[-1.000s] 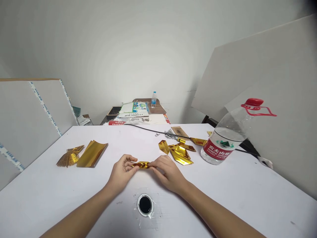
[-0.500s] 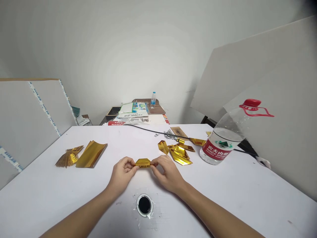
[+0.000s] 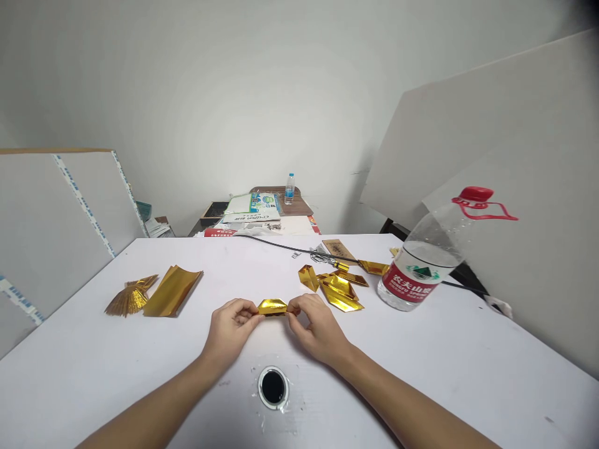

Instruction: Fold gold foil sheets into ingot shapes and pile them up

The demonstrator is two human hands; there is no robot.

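Observation:
Between my hands is a small piece of folded gold foil paper [image 3: 272, 306], just above the white table [image 3: 187, 374]. My left hand [image 3: 234, 327] pinches its left end between thumb and fingers. At the right end, my right hand [image 3: 316, 324] grips it the same way. Several folded gold foil pieces [image 3: 340, 290] lie right of my right hand. To the left are a stack of gold foil sheets [image 3: 173, 292] and a fanned bundle of gold foil paper [image 3: 128, 298]. The fingertips partly cover the ends of the held piece.
A large water bottle [image 3: 416, 274] with a red cap stands at the right. Behind the foil pieces lie a black cable [image 3: 285, 246], a yellow-handled tool [image 3: 341, 265] and a brown card [image 3: 337, 249]. A round black disc [image 3: 273, 387] is set near the front, under clear tape.
The held foil has tilted and shifted slightly right, and its upper face now shines brighter. Both hands keep their pinch and have barely moved.

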